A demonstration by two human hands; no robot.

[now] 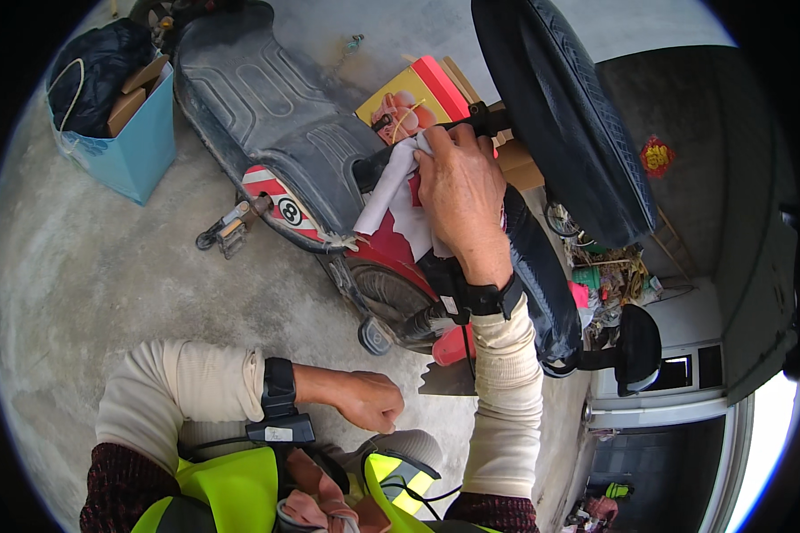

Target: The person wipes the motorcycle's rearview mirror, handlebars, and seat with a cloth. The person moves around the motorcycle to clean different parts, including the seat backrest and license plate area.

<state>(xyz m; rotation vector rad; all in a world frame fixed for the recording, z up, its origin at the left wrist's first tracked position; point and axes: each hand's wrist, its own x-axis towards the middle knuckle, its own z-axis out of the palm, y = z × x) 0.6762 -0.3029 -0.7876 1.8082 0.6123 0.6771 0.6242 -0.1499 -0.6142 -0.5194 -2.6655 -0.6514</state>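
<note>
An electric scooter with pedals stands before me, its black footboard (260,86) at upper left. My right hand (463,190) pinches a pale grey cloth (390,183) against the scooter's body, just under the raised black seat (567,126). Below the cloth is a patchy dark-red and white panel (400,233), partly covered by my hand and wrist. My left hand (370,403) is curled into a fist above my knee (417,448), apart from the scooter. Nothing shows in its fingers.
A blue bag (150,150) with black plastic and cardboard stands left on the concrete floor (93,280). A yellow-and-red box (400,93) sits behind the scooter. One pedal (233,233) juts out left, the other (375,335) nearer me. Piled clutter (617,280) lies at right.
</note>
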